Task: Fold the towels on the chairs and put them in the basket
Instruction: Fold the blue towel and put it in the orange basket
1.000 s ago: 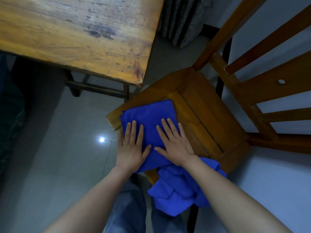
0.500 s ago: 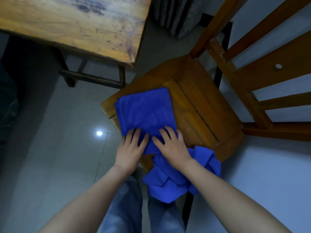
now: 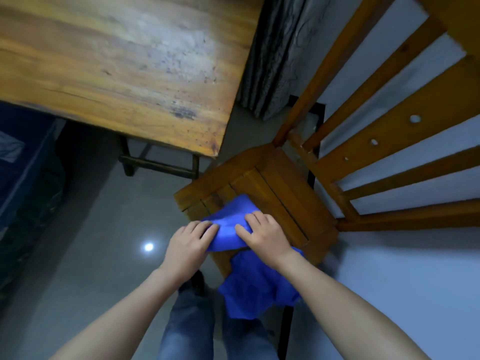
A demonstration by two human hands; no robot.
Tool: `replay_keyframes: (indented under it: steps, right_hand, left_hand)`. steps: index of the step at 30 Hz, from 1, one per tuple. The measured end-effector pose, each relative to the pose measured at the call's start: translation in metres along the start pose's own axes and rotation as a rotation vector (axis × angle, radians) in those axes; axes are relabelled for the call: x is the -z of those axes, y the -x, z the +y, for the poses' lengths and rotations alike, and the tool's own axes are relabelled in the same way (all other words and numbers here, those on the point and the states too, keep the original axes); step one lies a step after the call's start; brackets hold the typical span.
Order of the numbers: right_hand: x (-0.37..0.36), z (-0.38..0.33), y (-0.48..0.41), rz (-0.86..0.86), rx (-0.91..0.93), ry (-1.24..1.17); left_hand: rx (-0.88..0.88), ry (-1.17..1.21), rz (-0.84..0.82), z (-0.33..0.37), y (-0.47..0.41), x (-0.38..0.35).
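Head view is giving me a steep look down onto a slatted brown wooden chair (image 3: 285, 201), and a folded blue towel of soft cloth (image 3: 230, 222) is lying on the near left part of its seat. I am watching the person's left hand (image 3: 188, 245) curling its fingers round the towel's near left edge, while the right hand (image 3: 262, 233) is clamping the near right edge with its thumb lying on the cloth. Both hands are gripping it and hiding that near edge from me.

A crumpled blue towel (image 3: 254, 292) is hanging off the front of the seat, under the right wrist, and the forearm is covering part of it. Legs in faded blue jeans (image 3: 192, 323) are standing just beside it.

A worn orange-brown wooden table (image 3: 117, 68) is filling the upper left, its corner reaching near the chair's far left corner without touching. A grey patterned curtain (image 3: 275, 61) is hanging between the table and the chair back. The glossy grey floor (image 3: 104, 229) is reflecting a small round light left of the left hand. A dark blue shape (image 3: 23, 157) is sitting at the left edge, too dim for me to identify.
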State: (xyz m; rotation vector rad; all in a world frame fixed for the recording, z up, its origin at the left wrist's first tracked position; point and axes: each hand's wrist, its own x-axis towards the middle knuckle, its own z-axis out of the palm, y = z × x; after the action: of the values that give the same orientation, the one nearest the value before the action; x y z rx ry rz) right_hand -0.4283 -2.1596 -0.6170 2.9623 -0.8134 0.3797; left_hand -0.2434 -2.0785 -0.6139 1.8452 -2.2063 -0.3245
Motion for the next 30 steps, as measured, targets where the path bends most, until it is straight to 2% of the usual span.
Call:
replay_keyframes:
  steps: [8,17,23,30]
  right_hand:
    - [0.141,0.002,-0.038,0.103,0.104,0.066]
    - [0.236,-0.024,-0.128,0.335,0.264,0.106]
    - [0.274,-0.101,-0.181,0.435,0.475,0.125]
    - [0.303,-0.246,-0.239,0.640,0.692,0.115]
  left_hand:
    - [-0.097,-0.148,0.217,0.044,-0.005,0.140]
    - [0.036,-0.321,0.437,0.045,0.022,0.265]
    - [0.119,-0.439,0.563,0.020,0.101,0.329]
    - [0.244,-0.589,0.622,-0.031,0.239,0.395]
